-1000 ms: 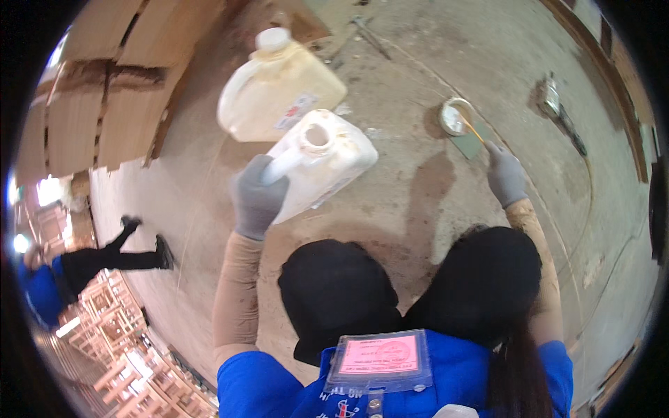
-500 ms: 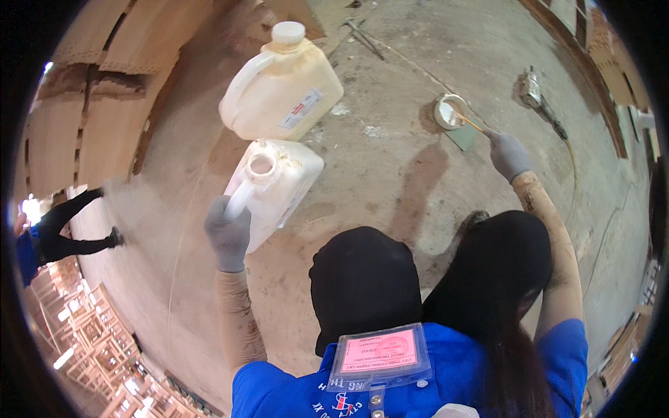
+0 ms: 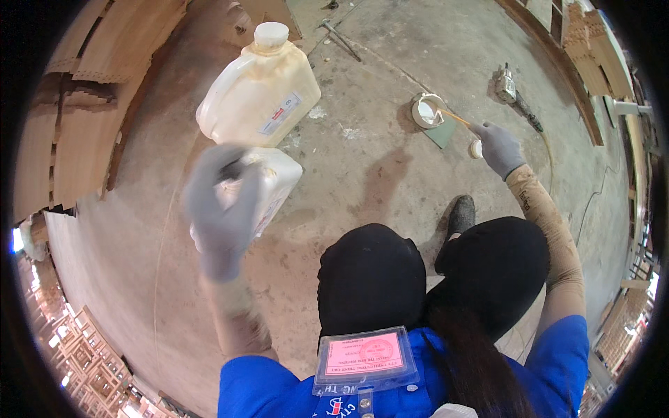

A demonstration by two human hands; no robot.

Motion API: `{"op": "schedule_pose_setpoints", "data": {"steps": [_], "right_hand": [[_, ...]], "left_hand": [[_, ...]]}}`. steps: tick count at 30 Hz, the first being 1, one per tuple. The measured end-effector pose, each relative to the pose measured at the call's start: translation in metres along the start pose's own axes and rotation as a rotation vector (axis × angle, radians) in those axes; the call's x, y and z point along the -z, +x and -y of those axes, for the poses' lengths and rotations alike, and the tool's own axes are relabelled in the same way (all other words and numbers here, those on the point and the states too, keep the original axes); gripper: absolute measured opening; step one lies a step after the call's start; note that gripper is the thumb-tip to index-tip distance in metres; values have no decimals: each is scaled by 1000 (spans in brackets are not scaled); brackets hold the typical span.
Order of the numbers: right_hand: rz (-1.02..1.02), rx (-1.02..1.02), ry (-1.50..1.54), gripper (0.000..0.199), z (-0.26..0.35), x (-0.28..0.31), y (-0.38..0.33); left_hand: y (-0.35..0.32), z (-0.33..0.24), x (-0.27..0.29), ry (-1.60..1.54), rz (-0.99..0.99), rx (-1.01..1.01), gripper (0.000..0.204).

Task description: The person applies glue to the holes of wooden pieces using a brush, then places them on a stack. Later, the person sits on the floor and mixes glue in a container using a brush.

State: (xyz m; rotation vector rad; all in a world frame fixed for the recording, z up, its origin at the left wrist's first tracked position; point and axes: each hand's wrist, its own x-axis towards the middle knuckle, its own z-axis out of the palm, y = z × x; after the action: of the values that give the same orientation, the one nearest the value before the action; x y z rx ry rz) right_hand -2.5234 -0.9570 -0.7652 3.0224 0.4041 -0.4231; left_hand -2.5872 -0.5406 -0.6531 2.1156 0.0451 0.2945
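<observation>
My gloved left hand (image 3: 221, 223) is smeared by motion over the mouth and handle side of a white plastic jug (image 3: 284, 175); its fingers curve round, but I cannot tell whether they hold anything. Behind that jug, a larger yellowed jug (image 3: 240, 104) stands with its white cap on. In my gloved right hand (image 3: 500, 148), closed, is a thin orange-yellow stick (image 3: 457, 118), whose far end reaches into a small round pot (image 3: 417, 120) of white stuff. The pot sits at the edge of a green sheet (image 3: 440, 135). A round white lid (image 3: 477, 148) lies beside my right hand.
A hammer (image 3: 340, 39) rests on the concrete floor at the far side. Right of the pot lies a metal power tool (image 3: 507, 85) with a hose. Stacked wooden boards (image 3: 90, 132) border the left; a long plank (image 3: 557, 59) runs along the right.
My left hand has left its grip on the near jug's handle and risen over the jug's mouth. The right hand still keeps the stick in the pot. The whole view has shifted slightly.
</observation>
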Motion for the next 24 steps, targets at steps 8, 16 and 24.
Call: {"op": "schedule_pose_setpoints", "data": {"steps": [8, 16, 24], "right_hand": [[-50, 32, 74, 30, -21, -47, -5], [-96, 122, 306, 33, -81, -35, -2], [-70, 382, 204, 32, -90, -25, 55]], "left_hand": [[55, 41, -191, 288, 454, -99, 31], [37, -5, -319, 456, 1527, -273, 26], [-63, 15, -534, 675, 726, -613, 31]]}}
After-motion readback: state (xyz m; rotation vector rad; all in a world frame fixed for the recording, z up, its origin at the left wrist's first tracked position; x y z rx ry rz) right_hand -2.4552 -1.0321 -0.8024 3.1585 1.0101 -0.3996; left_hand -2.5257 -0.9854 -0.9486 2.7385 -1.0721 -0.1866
